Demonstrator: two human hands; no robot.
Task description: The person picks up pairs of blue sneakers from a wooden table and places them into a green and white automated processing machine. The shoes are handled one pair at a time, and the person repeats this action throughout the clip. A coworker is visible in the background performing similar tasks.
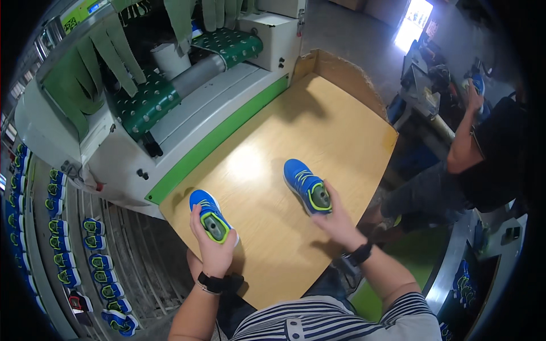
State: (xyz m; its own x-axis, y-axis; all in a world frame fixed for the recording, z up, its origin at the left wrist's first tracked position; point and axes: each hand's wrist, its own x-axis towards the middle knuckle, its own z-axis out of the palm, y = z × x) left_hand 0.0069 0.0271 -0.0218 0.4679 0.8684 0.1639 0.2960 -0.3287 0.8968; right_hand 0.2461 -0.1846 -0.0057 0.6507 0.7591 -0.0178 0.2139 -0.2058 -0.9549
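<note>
left hand (pixel 215 250) holds blue shoe (pixel 209 215) | right hand (pixel 336 220) holds second shoe (pixel 307 185)

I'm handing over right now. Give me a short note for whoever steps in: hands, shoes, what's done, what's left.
Left hand: gripping the heel of the left blue shoe, on the wooden table.
Right hand: gripping the heel of the right blue shoe, also on the table.
Done: both shoes are off the green conveyor and rest apart, toes pointing away.
Left: both shoes are in hand; neither is on the rack of shoes at the left.
</note>
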